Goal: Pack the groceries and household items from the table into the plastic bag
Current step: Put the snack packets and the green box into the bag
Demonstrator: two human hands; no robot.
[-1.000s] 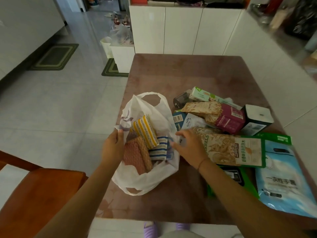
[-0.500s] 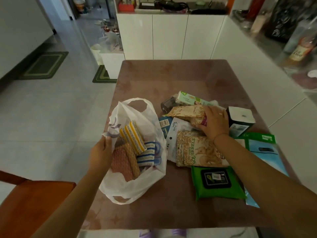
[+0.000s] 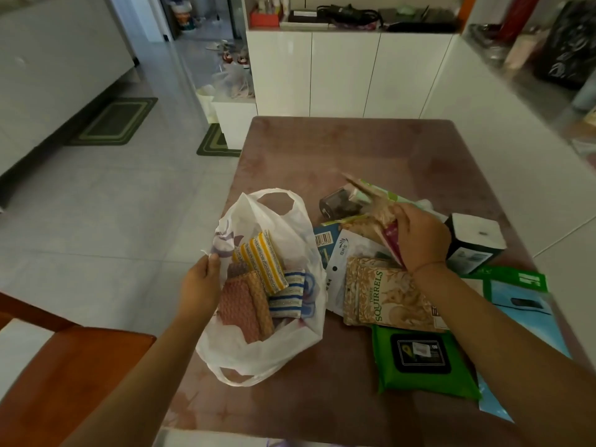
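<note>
Since 0.5 s back the snack packet has tipped up off the pile, gripped by the right hand; left hand pinches open the rim of the plastic bag lying between both hands; pick-up step, next likely a carry leftward into the mouth by the left hand.

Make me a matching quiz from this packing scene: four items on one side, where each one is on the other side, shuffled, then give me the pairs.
Items
1. striped pads
2. green wipes pack
3. black-and-white box
4. snack pouch

Places
A. gripped in the right hand
B. lying flat on the table, on the near side of the Three Squirrels pouch
C. inside the plastic bag
D. standing on the table, just right of the right hand

Pairs: 1-C, 2-B, 3-D, 4-A
</note>
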